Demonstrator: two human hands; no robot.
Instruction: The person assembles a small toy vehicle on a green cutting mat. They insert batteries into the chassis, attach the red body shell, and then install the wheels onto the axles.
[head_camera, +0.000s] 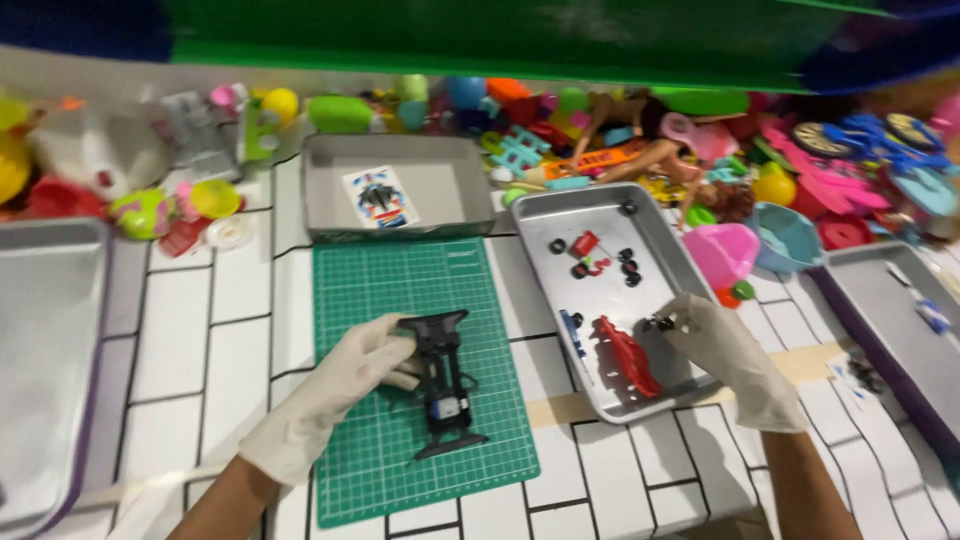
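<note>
My left hand (335, 392), in a pale glove, grips the left side of a black toy car chassis (445, 382) that lies on a green cutting mat (420, 375). My right hand (725, 355), also gloved, reaches into a metal tray (690, 275) and pinches a small black part (660, 323) at its fingertips. In that tray lie a red car body shell (628, 355), a thin blue piece (572, 330), a small red part (584, 244) and several little black wheels (628, 267).
A grey cardboard box lid (450, 180) with a sticker sheet (380, 197) sits behind the mat. Other metal trays stand at far left (45, 350) and far right (890, 310). A heap of colourful plastic toys (700, 150) runs along the back. Pink and blue bowls (760, 245) sit beside the middle tray.
</note>
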